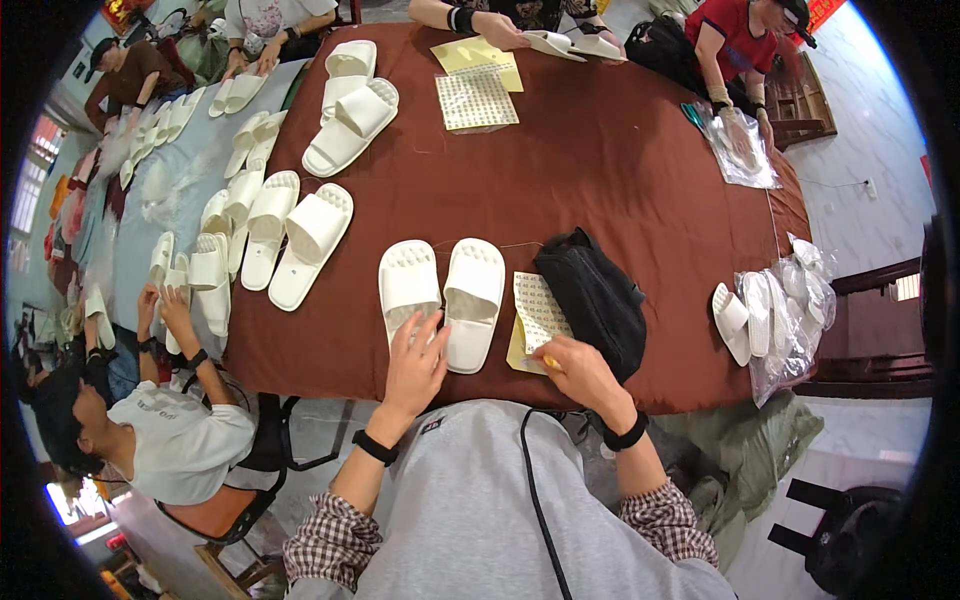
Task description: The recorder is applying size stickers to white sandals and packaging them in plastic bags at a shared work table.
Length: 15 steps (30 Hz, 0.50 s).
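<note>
A pair of white slippers lies on the brown cloth in front of me, the left slipper (409, 285) beside the right slipper (472, 300), toes pointing away. My left hand (415, 368) is over the near end of the left slipper, fingers apart, fingertips close to the gap between the two. My right hand (588, 378) is closed at the lower corner of a sticker sheet (541, 308) with yellow backing. Between its thumb and fingers shows a small yellow object (550, 361), too small to name.
A black pouch (592, 300) lies beside the sheet. More white slippers (312, 235) stand at the left; bagged slippers (785, 310) lie at the table's right edge. Another sticker sheet (477, 100) lies farther off. Several people work around the table (600, 150), one handling slippers at the far side.
</note>
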### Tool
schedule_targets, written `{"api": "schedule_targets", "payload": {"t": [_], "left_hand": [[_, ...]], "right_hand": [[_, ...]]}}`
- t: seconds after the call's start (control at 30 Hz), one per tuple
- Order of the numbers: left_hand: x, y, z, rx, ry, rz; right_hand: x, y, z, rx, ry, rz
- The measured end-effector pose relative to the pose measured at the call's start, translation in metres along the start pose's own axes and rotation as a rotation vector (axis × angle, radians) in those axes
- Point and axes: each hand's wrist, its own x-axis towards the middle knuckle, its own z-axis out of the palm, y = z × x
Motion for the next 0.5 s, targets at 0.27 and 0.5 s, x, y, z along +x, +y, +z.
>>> {"api": "schedule_targets", "payload": {"t": [0.27, 0.5], "left_hand": [[0.016, 0.004, 0.031, 0.146, -0.206, 0.129], [0.015, 0.003, 0.039, 0.282, -0.225, 0.127]], "right_hand": [[-0.030, 0.027, 0.050, -0.153, 0.070, 0.220], [-0.014, 0.050, 0.062, 0.031, 0.381, 0.260]]}}
